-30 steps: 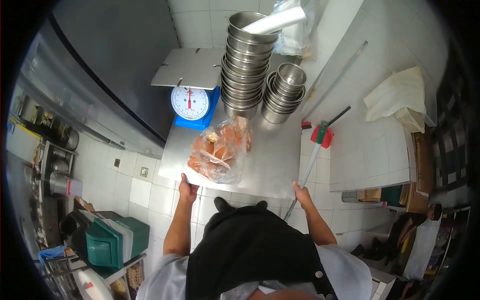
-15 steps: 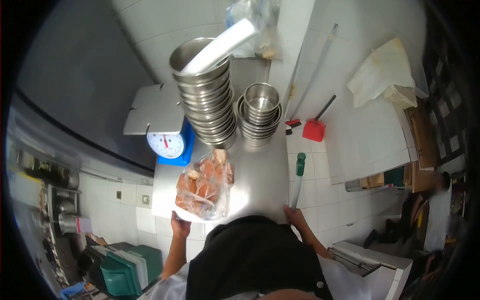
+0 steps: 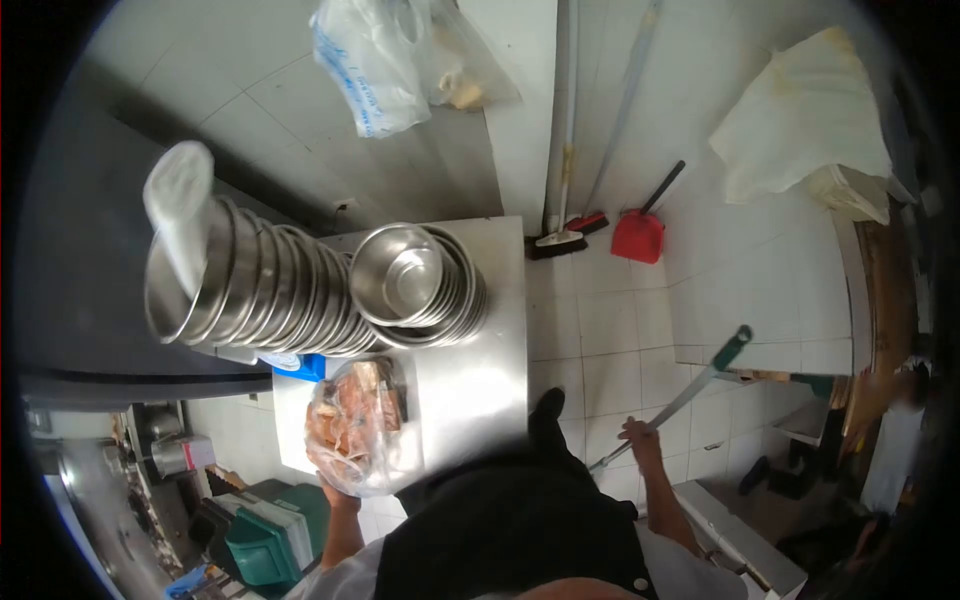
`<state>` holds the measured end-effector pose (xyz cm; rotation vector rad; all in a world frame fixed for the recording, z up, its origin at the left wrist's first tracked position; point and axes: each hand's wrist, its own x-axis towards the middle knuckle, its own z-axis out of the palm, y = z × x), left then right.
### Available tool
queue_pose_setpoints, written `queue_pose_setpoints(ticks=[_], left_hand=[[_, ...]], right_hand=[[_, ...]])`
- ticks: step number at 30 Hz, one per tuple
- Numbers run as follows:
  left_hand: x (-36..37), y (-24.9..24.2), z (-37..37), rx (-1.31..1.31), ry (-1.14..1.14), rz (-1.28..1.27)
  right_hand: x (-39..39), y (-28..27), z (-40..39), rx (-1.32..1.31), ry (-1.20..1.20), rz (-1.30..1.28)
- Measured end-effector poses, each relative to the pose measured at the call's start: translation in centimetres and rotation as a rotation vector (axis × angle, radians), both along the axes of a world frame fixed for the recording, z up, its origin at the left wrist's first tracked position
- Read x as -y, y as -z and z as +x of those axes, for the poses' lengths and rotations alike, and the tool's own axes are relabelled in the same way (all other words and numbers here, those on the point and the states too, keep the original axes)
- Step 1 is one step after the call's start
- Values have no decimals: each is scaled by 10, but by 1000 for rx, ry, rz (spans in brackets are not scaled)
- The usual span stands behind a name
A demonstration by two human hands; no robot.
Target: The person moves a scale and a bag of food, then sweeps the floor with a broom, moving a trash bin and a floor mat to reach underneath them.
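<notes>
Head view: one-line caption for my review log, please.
Left hand at steel table edge beside bagged food; right hand holds a long green-tipped handle; stacked metal bowls behind.

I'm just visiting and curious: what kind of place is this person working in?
Most likely the back of a commercial kitchen. A steel table holds tall stacks of metal bowls and a bag of food; the floor and walls are white tile, with a red dustpan nearby.
</notes>
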<state>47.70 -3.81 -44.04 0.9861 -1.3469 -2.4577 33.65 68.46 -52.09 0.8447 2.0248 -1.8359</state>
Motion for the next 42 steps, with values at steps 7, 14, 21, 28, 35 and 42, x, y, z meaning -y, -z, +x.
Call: queue_pose_setpoints(ticks=[7,14,21,28,35,42], left_hand=[[-42,-17,72,591,-299,84],[-37,-40,84,628,-254,35],[-8,-30,83,707,-137,41],[46,-12,67,469,-142,156],[153,27,-24,888,-395,-975],[205,42,-118,753,72,-1247]], right_hand=[[-51,-8,-12,88,135,68],[-43,8,-29,58,154,87],[-40,13,-8,39,203,136],[-28,-19,-11,215,226,121],[-7,-30,46,28,461,142],[61,-53,132,-21,671,318]])
